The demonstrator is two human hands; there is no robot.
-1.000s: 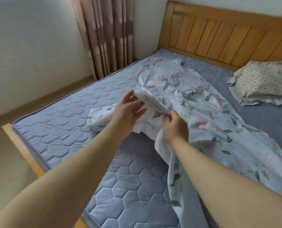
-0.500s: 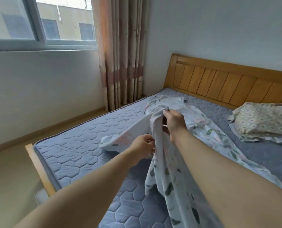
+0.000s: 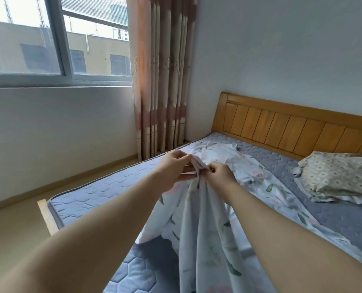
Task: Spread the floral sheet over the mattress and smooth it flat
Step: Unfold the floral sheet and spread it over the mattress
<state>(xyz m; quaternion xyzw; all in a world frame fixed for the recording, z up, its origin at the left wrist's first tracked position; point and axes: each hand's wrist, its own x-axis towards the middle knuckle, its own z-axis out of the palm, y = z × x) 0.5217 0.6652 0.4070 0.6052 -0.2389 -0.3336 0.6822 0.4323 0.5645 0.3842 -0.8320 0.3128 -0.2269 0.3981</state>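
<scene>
The floral sheet, pale with green leaves and pink flowers, lies bunched in a long band across the blue quilted mattress. Its near part hangs lifted in folds from my hands. My left hand grips a gathered edge of the sheet at its top. My right hand pinches the same bunch just to the right. Both hands are held up above the mattress, close together. The sheet's far end rests near the headboard.
A wooden headboard stands at the back. A patterned pillow lies on the mattress at the right. Curtains and a window fill the left wall. The wooden bed frame corner juts out over the floor.
My hands have risen with the sheet and come together at one gathered edge. My left hand moved from below up beside the right. The view has tilted upward.
</scene>
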